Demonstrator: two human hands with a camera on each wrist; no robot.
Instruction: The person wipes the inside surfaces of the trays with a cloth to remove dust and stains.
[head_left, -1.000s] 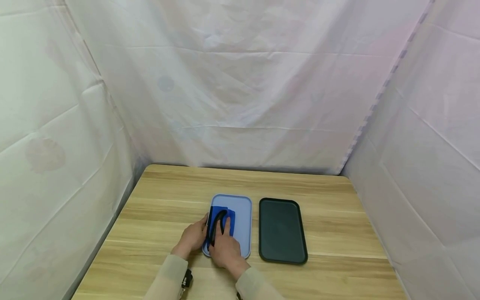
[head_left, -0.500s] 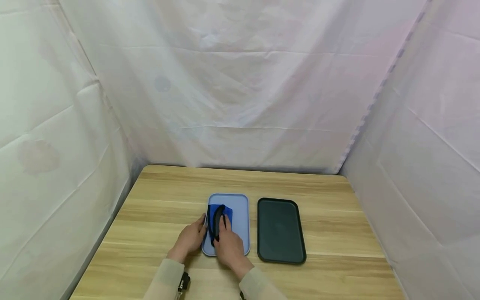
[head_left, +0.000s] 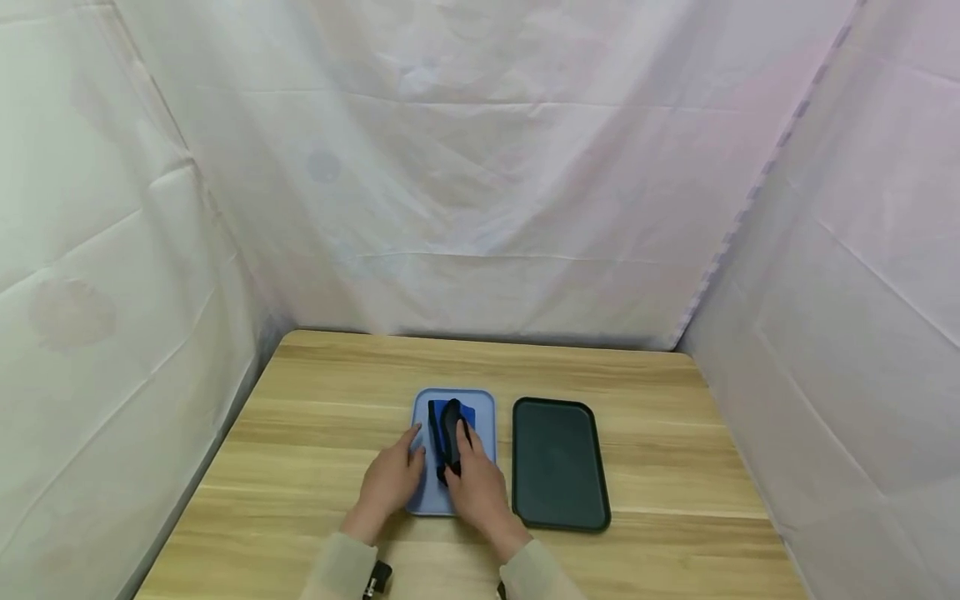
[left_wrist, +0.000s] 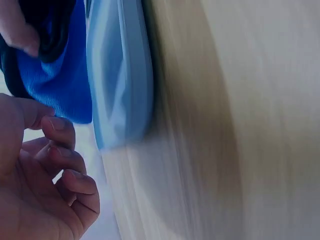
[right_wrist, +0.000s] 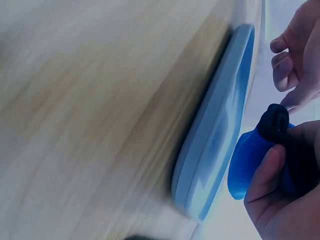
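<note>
Blue, black-trimmed cloth point(head_left: 451, 435) lies over the pale blue tray point(head_left: 431, 502), ahead and slightly left of the right hand point(head_left: 477, 487), its long axis running away from the person. Thumb and fingers of that hand pinch its near end. The left hand point(head_left: 390, 479), just beside its other edge, holds nothing, fingers loosely bent.

Table point(head_left: 322, 417) has lt. wood-grain top, streaks running L to R, far corners rounded. Directly on it, side by side w/ narrow gap, both rect., long sides approx. front-to-back: lt. blue tray point(head_left: 486, 425) on L, v. dark green tray point(head_left: 558, 458) on R.
</note>
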